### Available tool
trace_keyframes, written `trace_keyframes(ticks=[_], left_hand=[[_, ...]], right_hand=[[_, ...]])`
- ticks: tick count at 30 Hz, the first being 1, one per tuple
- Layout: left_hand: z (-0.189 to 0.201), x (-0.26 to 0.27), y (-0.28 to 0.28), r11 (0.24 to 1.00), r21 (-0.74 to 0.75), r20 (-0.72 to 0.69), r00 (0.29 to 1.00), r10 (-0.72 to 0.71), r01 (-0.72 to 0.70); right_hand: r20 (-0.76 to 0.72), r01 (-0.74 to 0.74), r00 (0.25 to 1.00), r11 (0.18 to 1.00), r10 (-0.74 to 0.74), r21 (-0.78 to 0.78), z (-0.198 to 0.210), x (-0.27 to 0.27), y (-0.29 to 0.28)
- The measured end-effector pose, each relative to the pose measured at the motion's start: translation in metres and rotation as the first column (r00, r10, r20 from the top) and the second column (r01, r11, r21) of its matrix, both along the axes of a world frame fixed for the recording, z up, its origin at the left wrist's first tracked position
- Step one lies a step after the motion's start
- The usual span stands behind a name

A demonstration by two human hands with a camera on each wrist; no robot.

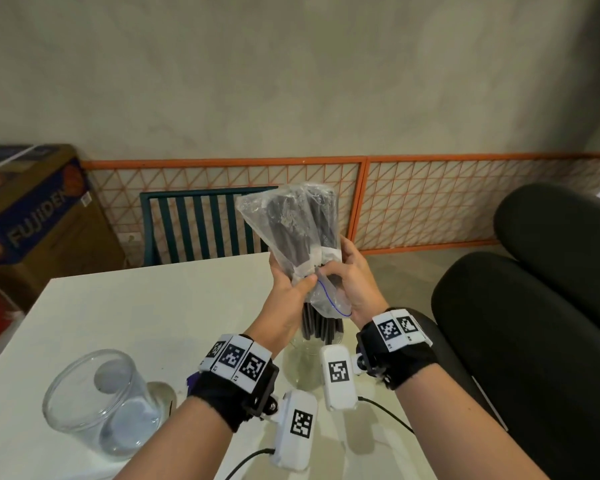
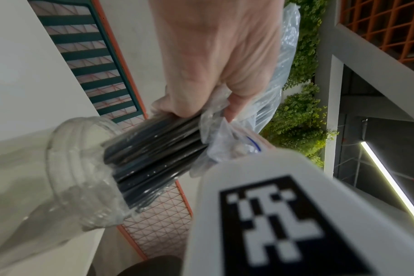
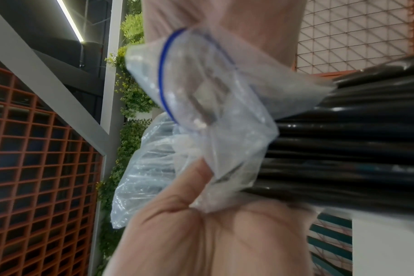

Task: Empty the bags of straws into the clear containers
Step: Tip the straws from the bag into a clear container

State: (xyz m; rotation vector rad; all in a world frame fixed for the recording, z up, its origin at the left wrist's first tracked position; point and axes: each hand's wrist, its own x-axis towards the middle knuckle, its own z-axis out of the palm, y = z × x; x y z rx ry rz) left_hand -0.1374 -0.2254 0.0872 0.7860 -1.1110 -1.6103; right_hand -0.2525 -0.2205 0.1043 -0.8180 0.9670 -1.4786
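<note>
Both hands hold a clear zip bag (image 1: 291,216) of black straws (image 1: 321,325) upside down above the white bench (image 1: 146,306). The left hand (image 1: 288,284) wraps around the bag's lower part, its thumb laid across the bunched plastic and its fingers (image 2: 168,106) curled round the bundle. The right hand (image 1: 355,282) grips the same spot from the other side, its fingers pinching the gathered plastic near the blue zip line (image 3: 164,74); in the right wrist view the thumb (image 3: 199,173) presses against the crumpled film.

The bag's closed bottom points up and away, and its open mouth hangs down. The straws stick out of the mouth as a tight bundle, and their lower ends reach into the neck of a clear plastic jar (image 2: 66,168) with a threaded rim, which stands on the bench below the hands. In the head view that jar is mostly hidden behind the wrists.

A second clear container (image 1: 97,400), round and wide-mouthed, stands on the bench to the left, well apart from the hands. Behind the bench is a teal slatted chair (image 1: 194,223), and beyond it an orange mesh panel (image 1: 423,202) along the wall. A cardboard box (image 1: 32,209) sits at far left, and a dark padded seat (image 1: 534,306) is on the right.
</note>
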Motion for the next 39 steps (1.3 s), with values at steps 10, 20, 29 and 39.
trace_keyframes(ticks=[10, 20, 29, 39], left_hand=[[-0.001, 0.011, -0.013, 0.997, -0.077, 0.205, 0.979, -0.013, 0.030], [-0.002, 0.009, -0.013, 0.980, -0.188, 0.271, 0.955, 0.117, -0.067], [-0.004, -0.005, -0.014, 0.976, -0.143, 0.145, 0.972, 0.186, -0.165], [-0.009, -0.009, -0.015, 0.983, -0.092, 0.083, 0.982, 0.167, -0.160]], right_hand=[[-0.339, -0.299, 0.899, 0.954, 0.276, -0.015, 0.009, -0.011, 0.003], [-0.354, -0.133, 0.932, 0.980, 0.072, -0.150, -0.010, -0.010, 0.002], [-0.210, -0.083, 0.976, 0.987, 0.053, -0.137, -0.011, -0.014, -0.005], [-0.087, -0.078, 0.994, 0.991, 0.069, -0.112, -0.012, -0.011, -0.007]])
